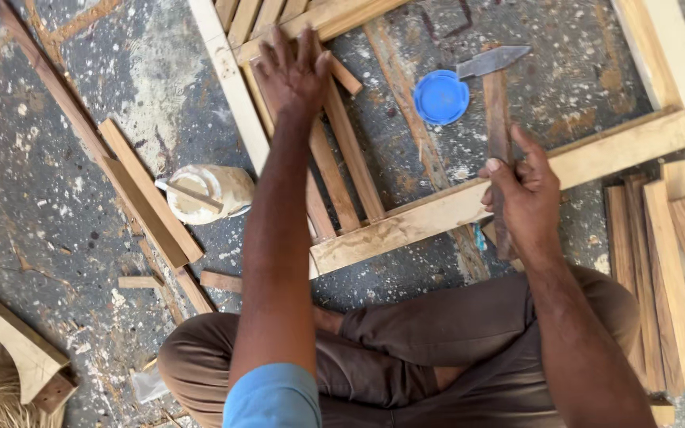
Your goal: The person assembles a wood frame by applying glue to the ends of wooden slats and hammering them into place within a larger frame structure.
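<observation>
The person is sitting cross-legged on the speckled grey concrete floor (81,198), working over a large pale rectangular wooden frame (596,150) that is lying flat in front of the knees. Inside the frame, several narrow reddish-brown wooden slats (342,170) are lying side by side at a slant, and a loose stack of similar brown slats (675,261) is waiting just to the person's right, outside the frame.

The left hand (295,71) is reaching far forward, fingers spread and palm pressing flat on the upper ends of the slats inside the frame. The right hand (521,194) is closing in a fist around one dark brown wooden slat (497,111), holding it upright across the frame's lower rail.

To my eye the work goes best if the left palm is bearing down evenly so the laid slats are not shifting, while the gripped slat is being lined up parallel with its neighbours before seating.

A squat cream-coloured plastic jar (212,192) is lying on its side left of the frame. A round blue plastic lid (441,97) and a flat grey metal blade (491,60) are touching each other on the floor within the frame.
</observation>
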